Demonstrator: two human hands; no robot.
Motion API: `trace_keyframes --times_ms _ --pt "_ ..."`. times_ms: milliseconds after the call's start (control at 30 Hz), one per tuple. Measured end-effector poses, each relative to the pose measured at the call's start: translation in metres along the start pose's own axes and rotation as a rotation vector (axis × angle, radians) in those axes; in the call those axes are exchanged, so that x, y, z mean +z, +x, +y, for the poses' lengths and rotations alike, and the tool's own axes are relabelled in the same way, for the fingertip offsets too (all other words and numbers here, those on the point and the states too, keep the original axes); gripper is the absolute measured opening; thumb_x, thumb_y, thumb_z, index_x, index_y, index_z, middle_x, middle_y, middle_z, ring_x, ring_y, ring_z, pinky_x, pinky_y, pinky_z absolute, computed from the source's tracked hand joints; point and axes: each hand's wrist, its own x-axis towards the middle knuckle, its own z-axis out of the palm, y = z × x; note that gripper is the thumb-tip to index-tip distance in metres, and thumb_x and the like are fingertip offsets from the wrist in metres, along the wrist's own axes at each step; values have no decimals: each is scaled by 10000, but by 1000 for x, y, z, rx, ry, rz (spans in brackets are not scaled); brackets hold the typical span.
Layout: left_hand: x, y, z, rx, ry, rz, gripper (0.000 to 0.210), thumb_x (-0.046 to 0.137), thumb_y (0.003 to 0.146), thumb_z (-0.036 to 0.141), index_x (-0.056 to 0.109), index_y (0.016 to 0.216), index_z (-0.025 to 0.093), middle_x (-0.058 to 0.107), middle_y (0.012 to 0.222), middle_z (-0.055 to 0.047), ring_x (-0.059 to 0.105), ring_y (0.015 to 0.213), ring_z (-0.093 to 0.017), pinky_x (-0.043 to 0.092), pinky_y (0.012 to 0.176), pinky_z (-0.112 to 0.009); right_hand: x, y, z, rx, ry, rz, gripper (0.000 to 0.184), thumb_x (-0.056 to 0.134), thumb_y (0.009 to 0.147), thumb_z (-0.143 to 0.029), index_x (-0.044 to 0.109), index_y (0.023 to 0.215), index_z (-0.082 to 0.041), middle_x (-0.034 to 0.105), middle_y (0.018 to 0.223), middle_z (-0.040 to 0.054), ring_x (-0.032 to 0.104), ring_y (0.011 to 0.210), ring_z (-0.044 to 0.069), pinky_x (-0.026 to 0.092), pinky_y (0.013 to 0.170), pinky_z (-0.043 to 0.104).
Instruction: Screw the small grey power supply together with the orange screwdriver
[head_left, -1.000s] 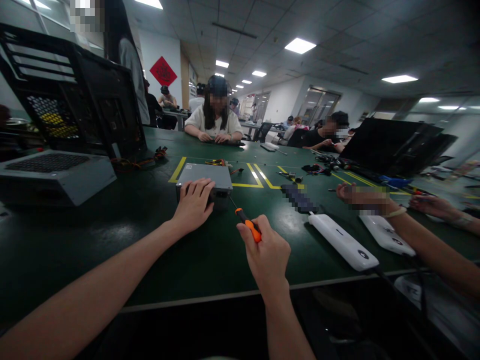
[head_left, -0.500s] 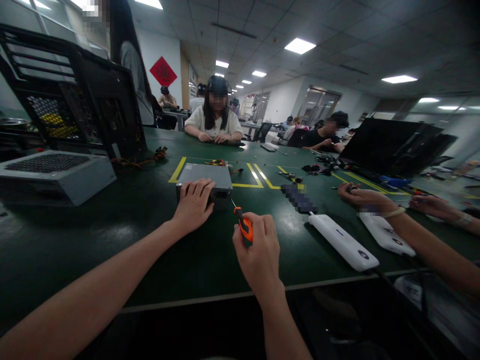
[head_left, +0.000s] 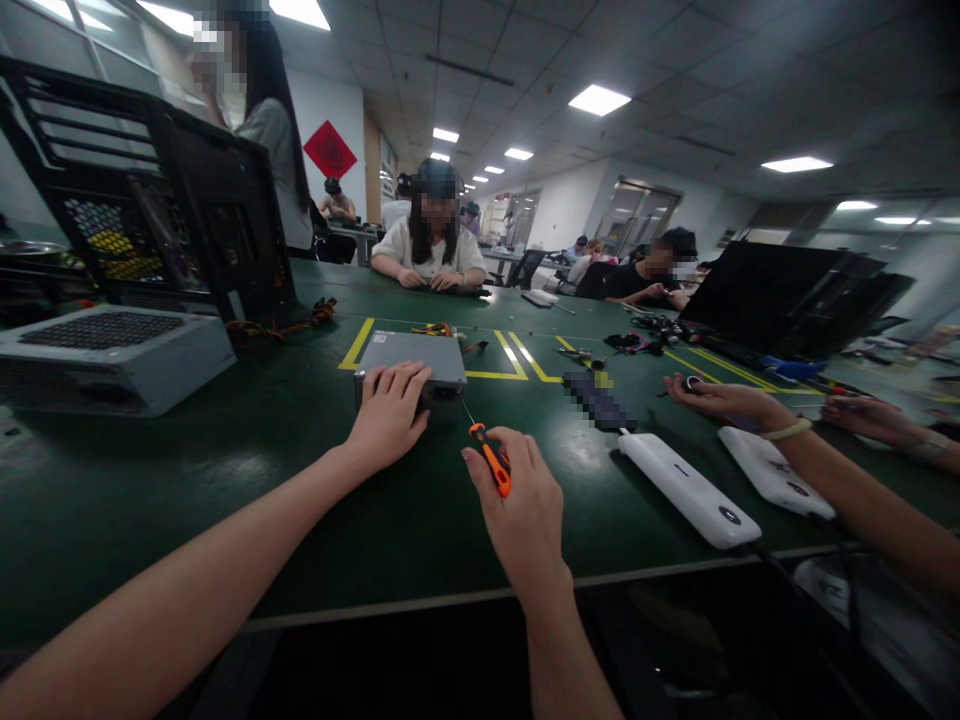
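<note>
My left hand [head_left: 388, 415] is laid over the near edge of a grey metal computer power supply [head_left: 420, 350], with the fingers on its top and the thumb against its near side. My right hand [head_left: 521, 500] is closed around the orange and black handle of a screwdriver [head_left: 491, 460]. The screwdriver's thin shaft points up and left to the lower right corner of the power supply's near face. Whether its tip sits in a screw is too small to make out. Coloured cables [head_left: 439, 330] come out behind the power supply.
At the left stand a second power supply [head_left: 127, 350] and an open black computer case [head_left: 187, 210]. To the right lie a white power bank [head_left: 686, 487] and a blurred-out phone [head_left: 598, 400]. A co-worker's hand [head_left: 720, 400] reaches in from the right. Another person sits across the table.
The screwdriver handle has turned and dropped slightly, with my right thumb and fingers shifting on it. My left hand stays on the power supply. The co-worker's hand at right has moved a little left.
</note>
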Motion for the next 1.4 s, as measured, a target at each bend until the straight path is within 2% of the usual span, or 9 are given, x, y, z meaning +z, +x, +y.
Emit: trace_keyframes --times_ms 133,333,500,600,767,900,1033,1233,1400 --pt "-1 0 0 5 5 -7 475 481 812 256 411 1271 154 453 1330 -122 372 1231 -271 214 1039 -457 0 0 -1 104 -10 -48 295 389 896 -448 519 928 -186 547 593 -18 519 483 144 317 486 237" --pt "-1 0 0 5 -2 -5 490 486 801 242 405 1277 166 451 1335 -119 371 1235 -272 223 1037 -464 -3 0 -3 -149 33 15 153 465 828 -203 584 924 -208 523 835 51 534 783 178 427 696 299" --pt "-1 0 0 2 -18 2 485 482 802 237 407 1276 169 449 1336 -115 369 1240 -274 220 1044 -469 1 1 -1 28 53 -26 318 467 861 -456 532 1018 -186 561 783 37 552 675 177 426 614 297" --pt "-2 0 0 1 -19 1 483 480 807 241 404 1279 169 448 1335 -115 371 1238 -275 222 1044 -467 1 0 -1 114 52 -78 289 421 884 -438 512 987 -184 537 633 -11 517 533 155 376 523 266" --pt "-1 0 0 -1 -13 -9 484 488 808 248 405 1276 155 445 1334 -121 363 1244 -273 214 1054 -461 -1 -1 -3 -116 41 -50 151 468 806 -166 576 904 -208 527 833 41 536 775 177 421 690 301" --pt "-1 0 1 -3 -25 2 496 472 821 245 378 1299 152 436 1340 -128 354 1259 -266 210 1061 -464 1 -1 -3 -47 72 -43 188 501 829 -304 566 971 -199 536 870 54 545 791 181 433 690 303" --pt "-4 -1 4 38 -22 -28 447 445 830 197 420 1277 194 385 1381 -136 298 1305 -276 174 1065 -525 2 -3 -3 124 114 -141 254 434 874 -387 503 1004 -180 541 650 -18 525 550 139 394 538 253" --pt "-5 -4 7 168 54 -108 468 478 789 116 513 1207 323 251 1467 -98 201 1342 -335 91 1013 -664 0 -1 -2 -87 104 -54 158 472 815 -184 584 924 -211 535 868 45 543 807 172 434 715 301" --pt "-5 -4 8 182 70 -107 516 457 812 120 464 1266 364 268 1459 -91 230 1327 -346 114 995 -684 -1 -1 -3 105 169 -119 274 475 859 -412 525 1019 -195 564 735 7 555 645 161 430 606 288"
